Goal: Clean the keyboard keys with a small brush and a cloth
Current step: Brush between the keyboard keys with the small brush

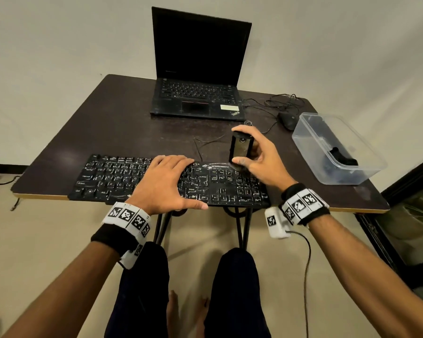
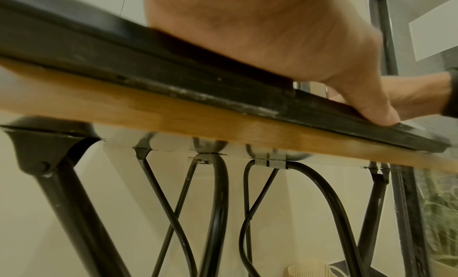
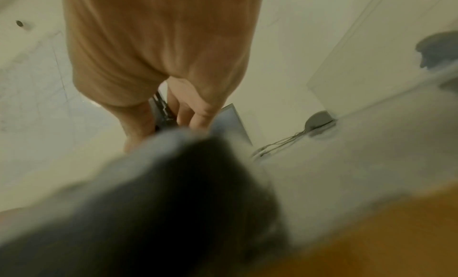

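A black keyboard (image 1: pixel 108 176) lies along the near edge of the dark table (image 1: pixel 112 123). My left hand (image 1: pixel 165 181) presses flat on its middle, fingers straight, thumb stretched along the front edge (image 2: pixel 376 112). My right hand (image 1: pixel 253 154) grips a small black brush (image 1: pixel 241 148) upright over the keyboard's right part, bristles down at the top row. In the right wrist view the fingers (image 3: pixel 195 112) curl round the brush handle (image 3: pixel 162 112). A dark cloth (image 1: pixel 342 158) lies in the clear plastic box (image 1: pixel 310 152) at the right.
An open black laptop (image 1: pixel 198 69) stands at the table's far side. A black mouse (image 1: pixel 288 119) and tangled cables (image 1: pixel 281 102) lie right of it. The keyboard cable (image 1: pixel 198 145) runs behind the keyboard. Metal table legs (image 2: pixel 218 202) stand below.
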Tool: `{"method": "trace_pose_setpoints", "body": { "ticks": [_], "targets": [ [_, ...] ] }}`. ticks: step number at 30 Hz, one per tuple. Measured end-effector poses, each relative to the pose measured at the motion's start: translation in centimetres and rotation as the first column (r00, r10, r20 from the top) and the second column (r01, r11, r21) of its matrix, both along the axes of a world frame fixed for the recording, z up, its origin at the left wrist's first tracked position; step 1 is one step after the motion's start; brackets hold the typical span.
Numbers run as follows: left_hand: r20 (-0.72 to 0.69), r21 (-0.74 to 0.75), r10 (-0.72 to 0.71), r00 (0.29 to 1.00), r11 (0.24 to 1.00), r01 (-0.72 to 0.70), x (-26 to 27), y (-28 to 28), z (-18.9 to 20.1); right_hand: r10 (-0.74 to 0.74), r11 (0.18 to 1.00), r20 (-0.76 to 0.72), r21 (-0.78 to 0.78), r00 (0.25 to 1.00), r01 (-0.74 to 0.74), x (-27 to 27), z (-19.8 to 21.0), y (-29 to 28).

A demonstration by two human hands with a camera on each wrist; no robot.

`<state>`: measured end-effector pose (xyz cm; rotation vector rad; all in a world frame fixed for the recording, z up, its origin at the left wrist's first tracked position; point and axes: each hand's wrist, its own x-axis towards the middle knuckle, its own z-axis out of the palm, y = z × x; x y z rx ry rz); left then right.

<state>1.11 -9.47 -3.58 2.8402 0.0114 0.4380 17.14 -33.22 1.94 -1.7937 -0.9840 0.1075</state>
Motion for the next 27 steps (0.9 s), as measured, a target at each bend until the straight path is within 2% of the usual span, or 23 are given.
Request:
{"method": "trace_pose_setpoints", "body": {
  "ticks": [2,5,9,13,16,19,23,26,27],
  "targets": [
    [0.003,0.006,-0.007,1.0,1.0,0.007,0.0,-0.1,0.0,-0.043,0.999,-0.007,-0.006,0.999,0.042,0.4,0.3,-0.4],
    [0.009,-0.006,-0.004,1.0,1.0,0.004,0.0,-0.1,0.0,0.024,0.999,-0.029,-0.021,0.999,-0.024,0.1,0.0,-1.0],
    [0.004,0.001,-0.007,1.0,1.0,0.007,-0.1,-0.2,0.1,-0.088,0.991,-0.053,0.097,0.995,0.093,0.2,-0.7,-2.0],
    [0.026,-0.013,-0.015,1.0,1.0,0.015,-0.1,0.0,0.0,-0.075,0.994,-0.012,0.075,0.997,0.075,-0.1,-0.7,-2.5],
    [0.019,-0.009,-0.017,1.0,1.0,0.017,-0.1,-0.2,0.0,-0.149,0.981,-0.022,0.123,0.989,0.15,0.1,-0.5,-3.3],
    [0.015,-0.014,-0.01,1.0,1.0,0.01,-0.1,0.0,0.0,-0.106,0.993,-0.024,0.053,0.994,0.107,0.1,-0.4,-3.7],
    [0.009,-0.005,-0.011,1.0,1.0,0.011,0.0,-0.1,-0.1,-0.184,0.976,-0.029,0.109,0.983,0.186,0.4,-0.5,-4.3],
    [0.01,-0.008,-0.012,1.0,1.0,0.012,0.0,0.0,-0.1,-0.112,0.991,-0.036,0.066,0.993,0.114,0.3,-0.5,-4.4],
    [0.01,-0.01,-0.01,1.0,1.0,0.01,0.0,0.1,-0.1,-0.13,0.989,-0.036,0.072,0.991,0.132,0.3,-0.6,-4.4]
  ]
}}
